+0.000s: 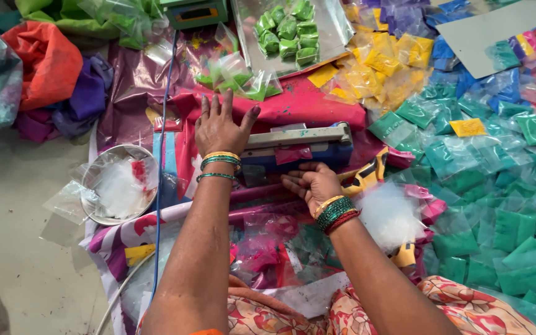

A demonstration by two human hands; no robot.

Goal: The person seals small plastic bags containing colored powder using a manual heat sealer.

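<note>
Small packets of coloured powder cover most of the floor on the person's right: a wide spread of green packets [497,217], a heap of yellow packets [379,68] beyond them, and blue packets [448,49] further back near a grey sheet of card [497,28]. At the far left lie big bundled bags, one orange bag [48,59] and one purple bag [85,96] beside it. A pink plastic sheet [293,105] is spread under the work area, dusted with powder.

In the middle sits a blue and grey heat sealer [299,146], its long arm lying down across a small pink packet [293,155] caught under it. Behind it, a shiny tray [336,25] holds folded green packets in rows, and a green weighing scale [193,11] stands just left of the tray. A blue cable [162,124] runs from the scale toward the person. A round steel bowl [97,214] with empty clear bags in it rests to the left.

The left hand [218,127] lies flat with fingers spread, palm down on the left end of the sealer's arm. The right hand [311,183] is just in front of the sealer, fingers curled, pinching the near edge of the pink packet. Both wrists carry green and gold bangles [336,214].
</note>
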